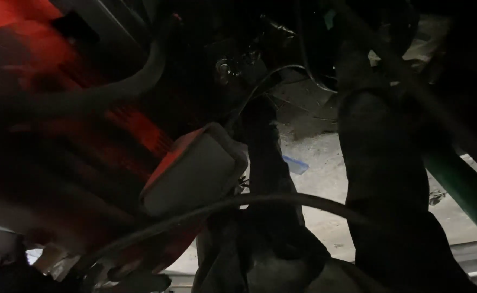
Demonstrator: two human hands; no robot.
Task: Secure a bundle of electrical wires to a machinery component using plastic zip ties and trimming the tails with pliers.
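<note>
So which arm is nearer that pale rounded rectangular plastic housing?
Left. The left arm rises just beside the right edge of the pale housing; the right arm is farther right, by the green pipe.

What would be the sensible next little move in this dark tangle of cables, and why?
Probably steady the pale box-shaped part first. It hangs among loose cables, with a thin wire running up to metal fittings. No hand is clearly visible in the dim, red-lit view, so any reach should be slow.

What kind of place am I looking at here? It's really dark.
Probably a vehicle repair spot, close in on a machine: red bodywork, a curved cable, a green tube and dusty concrete ground. Hands can't be made out in the dark.
</note>
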